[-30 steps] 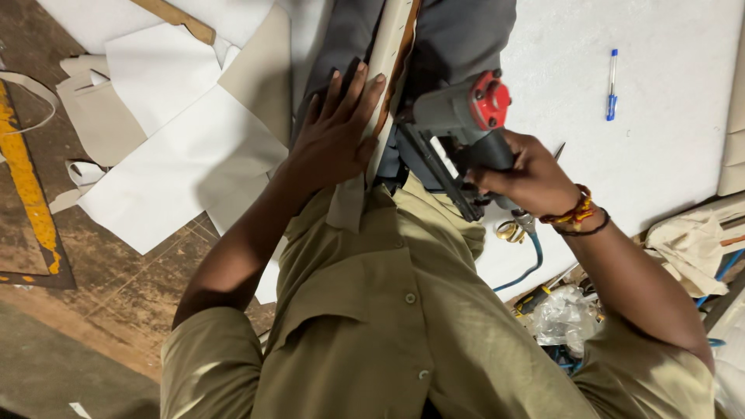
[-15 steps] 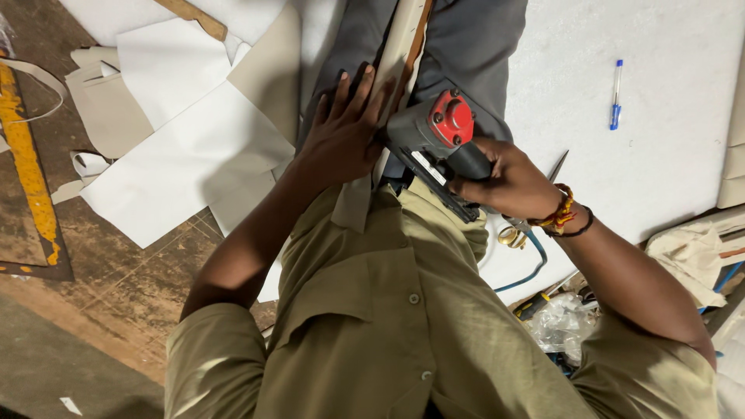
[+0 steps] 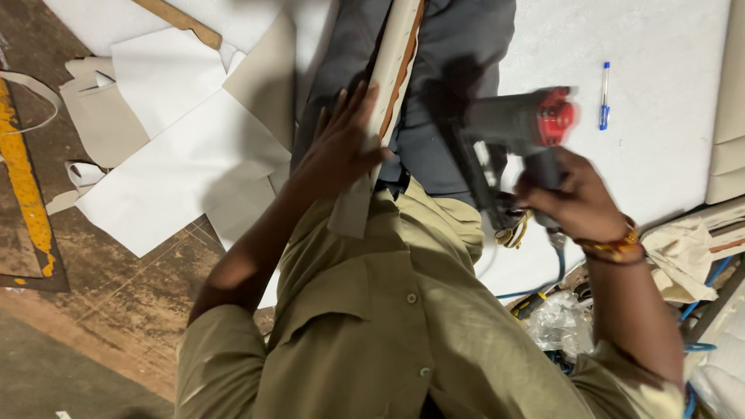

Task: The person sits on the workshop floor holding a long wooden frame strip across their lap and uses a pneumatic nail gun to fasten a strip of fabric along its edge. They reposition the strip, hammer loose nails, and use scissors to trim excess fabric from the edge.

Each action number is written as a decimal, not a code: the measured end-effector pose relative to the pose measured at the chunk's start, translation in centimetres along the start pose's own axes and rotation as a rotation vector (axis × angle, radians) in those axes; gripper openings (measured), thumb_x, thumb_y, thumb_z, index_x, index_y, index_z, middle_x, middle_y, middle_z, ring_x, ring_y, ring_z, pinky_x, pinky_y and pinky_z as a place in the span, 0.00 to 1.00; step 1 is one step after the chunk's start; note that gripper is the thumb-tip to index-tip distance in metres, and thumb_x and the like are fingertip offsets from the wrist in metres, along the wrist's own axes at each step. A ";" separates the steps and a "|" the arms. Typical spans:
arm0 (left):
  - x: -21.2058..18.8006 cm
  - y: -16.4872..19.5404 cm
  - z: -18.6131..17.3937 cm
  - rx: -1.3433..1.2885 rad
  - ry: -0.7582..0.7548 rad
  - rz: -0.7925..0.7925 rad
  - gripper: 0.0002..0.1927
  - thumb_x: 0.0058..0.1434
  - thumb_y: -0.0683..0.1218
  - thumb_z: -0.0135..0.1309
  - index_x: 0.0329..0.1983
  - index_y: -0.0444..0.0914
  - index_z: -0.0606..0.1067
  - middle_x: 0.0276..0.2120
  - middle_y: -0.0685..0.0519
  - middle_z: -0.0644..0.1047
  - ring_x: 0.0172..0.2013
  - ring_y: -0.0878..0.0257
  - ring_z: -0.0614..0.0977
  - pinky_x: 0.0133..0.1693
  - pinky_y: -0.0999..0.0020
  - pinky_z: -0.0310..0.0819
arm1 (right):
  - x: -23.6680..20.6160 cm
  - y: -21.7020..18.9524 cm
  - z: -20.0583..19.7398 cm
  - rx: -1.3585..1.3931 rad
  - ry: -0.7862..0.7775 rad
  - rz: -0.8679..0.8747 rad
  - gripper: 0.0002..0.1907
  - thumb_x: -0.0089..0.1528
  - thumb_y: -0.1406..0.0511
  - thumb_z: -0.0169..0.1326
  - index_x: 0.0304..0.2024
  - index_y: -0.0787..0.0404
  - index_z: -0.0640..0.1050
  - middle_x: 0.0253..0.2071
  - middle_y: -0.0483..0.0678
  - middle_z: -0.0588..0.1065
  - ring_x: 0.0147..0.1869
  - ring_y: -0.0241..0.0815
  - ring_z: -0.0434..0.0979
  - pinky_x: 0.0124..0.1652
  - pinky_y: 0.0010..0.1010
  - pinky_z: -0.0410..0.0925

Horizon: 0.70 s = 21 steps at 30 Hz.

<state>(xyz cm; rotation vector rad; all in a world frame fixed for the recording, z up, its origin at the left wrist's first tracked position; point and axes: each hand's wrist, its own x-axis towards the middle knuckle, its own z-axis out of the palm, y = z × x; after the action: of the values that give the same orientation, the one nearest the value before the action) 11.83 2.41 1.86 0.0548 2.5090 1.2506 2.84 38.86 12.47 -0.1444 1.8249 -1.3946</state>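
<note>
Head view showed the left hand (image 3: 337, 151) spread flat, pressing the long pale wooden strip (image 3: 394, 74). Right of that strip, the right hand (image 3: 570, 198) gripped the grey, red-capped nail gun (image 3: 508, 128); a misfire could have struck those fingers.

Wearing an olive-khaki button-up shirt (image 3: 388, 326) with short sleeves and small round buttons; sporting beaded bracelets (image 3: 613, 247) in red, yellow and dark tones on the right wrist.
</note>
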 end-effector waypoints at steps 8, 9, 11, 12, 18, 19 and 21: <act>-4.2 -2.8 4.1 -0.872 0.188 -0.125 0.29 0.79 0.54 0.37 0.76 0.32 0.59 0.71 0.46 0.67 0.70 0.61 0.67 0.69 0.70 0.57 | -1.2 7.1 -1.9 -0.061 0.580 0.011 0.26 0.66 0.75 0.57 0.62 0.62 0.61 0.42 0.46 0.75 0.38 0.34 0.75 0.34 0.29 0.69; -4.2 -2.8 4.2 -0.885 0.174 -0.139 0.30 0.78 0.54 0.38 0.76 0.32 0.58 0.71 0.46 0.67 0.70 0.61 0.67 0.69 0.69 0.57 | -0.2 8.8 -2.0 -0.237 0.609 -0.026 0.29 0.66 0.74 0.58 0.66 0.63 0.60 0.42 0.49 0.75 0.39 0.38 0.76 0.37 0.31 0.70; -4.0 -2.8 4.2 -0.873 0.138 -0.155 0.31 0.77 0.54 0.39 0.76 0.31 0.55 0.71 0.46 0.66 0.70 0.61 0.66 0.68 0.68 0.56 | 2.2 12.2 -2.0 -0.549 0.675 -0.065 0.33 0.66 0.73 0.59 0.70 0.64 0.61 0.42 0.54 0.76 0.41 0.48 0.78 0.42 0.38 0.72; -3.7 -2.8 4.2 -0.848 0.115 -0.155 0.32 0.77 0.54 0.39 0.77 0.31 0.54 0.72 0.45 0.64 0.70 0.60 0.65 0.68 0.68 0.55 | 3.4 13.6 -2.0 -0.685 0.715 -0.067 0.32 0.65 0.72 0.60 0.69 0.65 0.62 0.40 0.57 0.77 0.41 0.55 0.79 0.43 0.43 0.72; -2.0 -1.6 4.3 -0.780 0.020 -0.147 0.41 0.74 0.55 0.42 0.78 0.30 0.40 0.73 0.38 0.60 0.67 0.54 0.66 0.67 0.66 0.57 | 9.0 18.1 0.6 -0.960 0.802 -0.229 0.28 0.61 0.72 0.57 0.64 0.66 0.67 0.50 0.64 0.77 0.50 0.67 0.77 0.47 0.51 0.70; -1.9 -1.1 4.4 -0.791 0.005 -0.141 0.44 0.72 0.56 0.44 0.79 0.30 0.38 0.73 0.37 0.60 0.65 0.52 0.68 0.66 0.66 0.59 | 9.8 18.2 0.9 -0.749 0.842 -0.164 0.21 0.68 0.70 0.51 0.63 0.65 0.69 0.52 0.62 0.78 0.53 0.64 0.79 0.50 0.50 0.71; -2.2 -0.1 4.4 -0.631 0.103 0.005 0.45 0.72 0.52 0.50 0.78 0.28 0.38 0.76 0.31 0.50 0.74 0.43 0.55 0.71 0.60 0.50 | 10.7 17.9 1.5 -0.323 0.888 -0.024 0.14 0.81 0.65 0.41 0.63 0.62 0.75 0.56 0.58 0.81 0.57 0.59 0.81 0.55 0.46 0.72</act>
<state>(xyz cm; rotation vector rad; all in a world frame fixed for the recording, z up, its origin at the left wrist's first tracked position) 15.29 5.33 -0.06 -0.1578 2.0739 2.0235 3.34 38.78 -8.41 0.3498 2.7744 -1.2556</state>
